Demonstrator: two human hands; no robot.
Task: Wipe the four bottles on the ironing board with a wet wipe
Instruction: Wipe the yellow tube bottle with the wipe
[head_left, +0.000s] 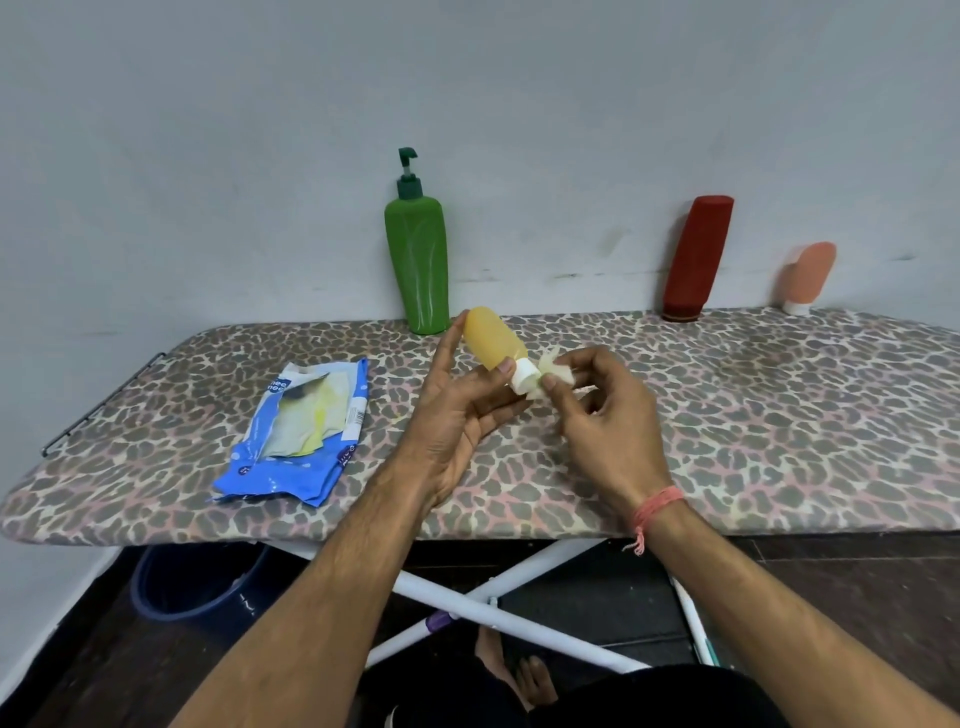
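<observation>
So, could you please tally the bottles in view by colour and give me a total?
Green bottle: 1
Red bottle: 1
Peach bottle: 1
Yellow bottle, held in the left hand: 1
Total: 4

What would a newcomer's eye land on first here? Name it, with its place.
The yellow bottle held mid-frame above the leopard-print ironing board: left hand grips it, right hand pinches a wet wipe at its white cap. Then the tall green pump bottle against the wall.
</observation>
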